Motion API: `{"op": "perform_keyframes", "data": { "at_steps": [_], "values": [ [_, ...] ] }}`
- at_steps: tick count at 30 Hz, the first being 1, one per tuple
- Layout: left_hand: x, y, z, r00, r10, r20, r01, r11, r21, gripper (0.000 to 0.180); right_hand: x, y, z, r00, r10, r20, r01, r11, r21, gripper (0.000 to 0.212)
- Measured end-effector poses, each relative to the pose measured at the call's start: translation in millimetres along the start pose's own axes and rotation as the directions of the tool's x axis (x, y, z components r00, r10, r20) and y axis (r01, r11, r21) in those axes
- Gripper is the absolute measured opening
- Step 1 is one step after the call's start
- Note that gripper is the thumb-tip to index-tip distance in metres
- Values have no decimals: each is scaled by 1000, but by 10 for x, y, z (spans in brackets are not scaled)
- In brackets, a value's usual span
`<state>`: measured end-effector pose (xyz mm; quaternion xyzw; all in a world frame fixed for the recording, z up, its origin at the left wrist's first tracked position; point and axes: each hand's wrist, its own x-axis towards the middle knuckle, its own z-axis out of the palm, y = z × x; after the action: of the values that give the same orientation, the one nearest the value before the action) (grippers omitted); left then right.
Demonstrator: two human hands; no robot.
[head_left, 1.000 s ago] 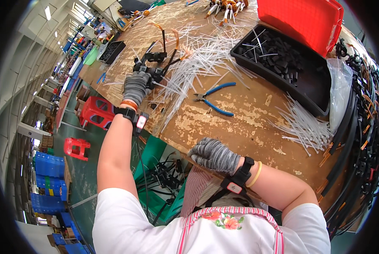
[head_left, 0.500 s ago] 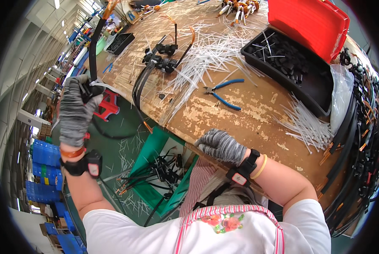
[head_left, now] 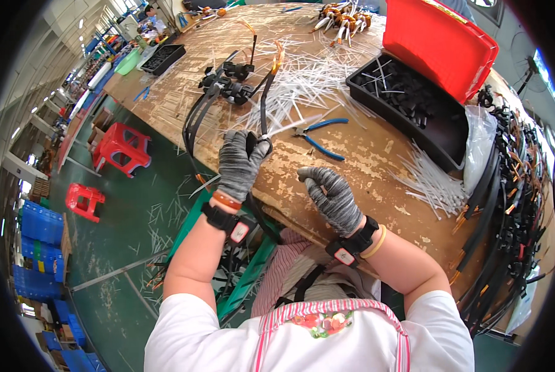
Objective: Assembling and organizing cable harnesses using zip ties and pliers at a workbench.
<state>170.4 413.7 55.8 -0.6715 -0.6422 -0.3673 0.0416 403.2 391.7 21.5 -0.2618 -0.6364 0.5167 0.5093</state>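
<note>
My left hand (head_left: 240, 162), in a grey striped glove, is closed around a black cable (head_left: 266, 102) above the table's near edge. The cable rises from my grip to bare coppery ends, and a dark length hangs below my wrist. A white cable tie (head_left: 296, 126) sits at the cable beside my fingertips, its tail pointing right. My right hand (head_left: 332, 199), gloved alike, is over the table to the right with its fingers curled in; nothing shows between them. Just beyond lie blue-handled cutters (head_left: 323, 137). Behind my left hand rests another black cable assembly (head_left: 228, 87).
Loose white cable ties (head_left: 302, 80) cover the table's middle, with another bundle (head_left: 435, 186) at right. A black tray (head_left: 408, 118) of small black pieces stands beside a red lid (head_left: 439, 43). Black cables (head_left: 494, 204) crowd the right edge. Below are a green bin (head_left: 253, 279) and red stools (head_left: 122, 149).
My left hand has swung right with the cable, from beyond the table's left edge to its near edge. My right hand has lifted slightly, turned and curled its fingers.
</note>
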Motion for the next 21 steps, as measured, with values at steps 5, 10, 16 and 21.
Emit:
{"op": "perform_keyframes", "data": {
  "at_steps": [5, 10, 16, 21],
  "values": [
    [9, -4, 120, 969, -247, -23, 234, 940, -248, 32, 435, -180, -385, 974, -71, 214, 198, 721, -664, 35],
    [-46, -67, 130, 952, -292, 94, 306, 910, -278, 45, 1004, 152, -746, 946, 169, 276, 263, 97, -960, 87],
    [-24, -4, 83, 955, -263, 141, 272, 961, -55, 65, 1524, 24, -735, 707, 676, 210, 175, 120, -977, 103],
    [-23, -61, 96, 955, -261, 142, 271, 961, -54, 68, 1518, -27, -552, 737, 623, 262, 262, 95, -960, 78]
  ]
}}
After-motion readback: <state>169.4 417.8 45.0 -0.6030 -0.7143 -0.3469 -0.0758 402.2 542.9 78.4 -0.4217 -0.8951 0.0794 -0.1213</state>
